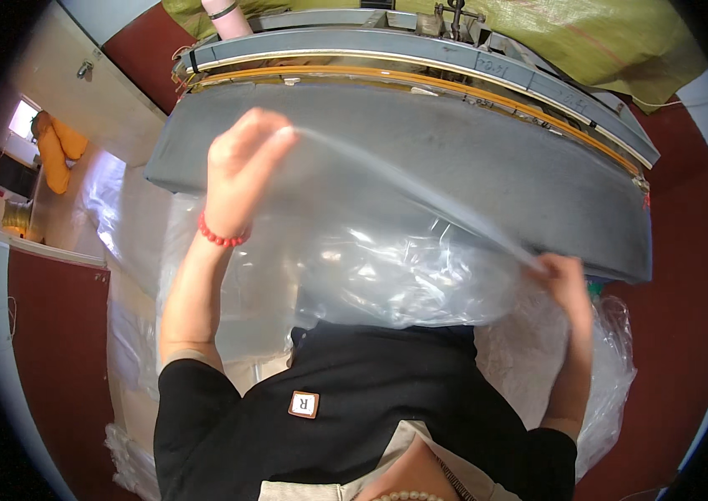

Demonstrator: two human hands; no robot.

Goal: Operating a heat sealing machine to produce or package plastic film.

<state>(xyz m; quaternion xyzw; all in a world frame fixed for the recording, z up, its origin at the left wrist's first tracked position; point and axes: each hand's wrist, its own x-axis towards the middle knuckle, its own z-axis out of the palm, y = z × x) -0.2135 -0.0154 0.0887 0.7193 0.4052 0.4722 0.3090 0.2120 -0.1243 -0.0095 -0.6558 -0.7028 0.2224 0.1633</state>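
Hands grip one clear plastic bag (pixel 387 259) above the grey desk (pixel 487 167): left hand (pixel 245 154) pinches its raised edge, right hand (pixel 563 275) closes on the lower edge. Bag mouth seems only partly spread; more bags (pixel 613 367) wait lower right, sealing bar (pixel 421 50) beyond

clear plastic bag (pixel 387 259): veils torso, grey table (pixel 537 192) front | right hand (pixel 567 280): fingertips hidden in film | pink cylinder (pixel 224 15): cut off at top edge

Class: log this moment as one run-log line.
left hand: grips clear bag edge, raised | right hand: grips same edge, lower | under: grey table
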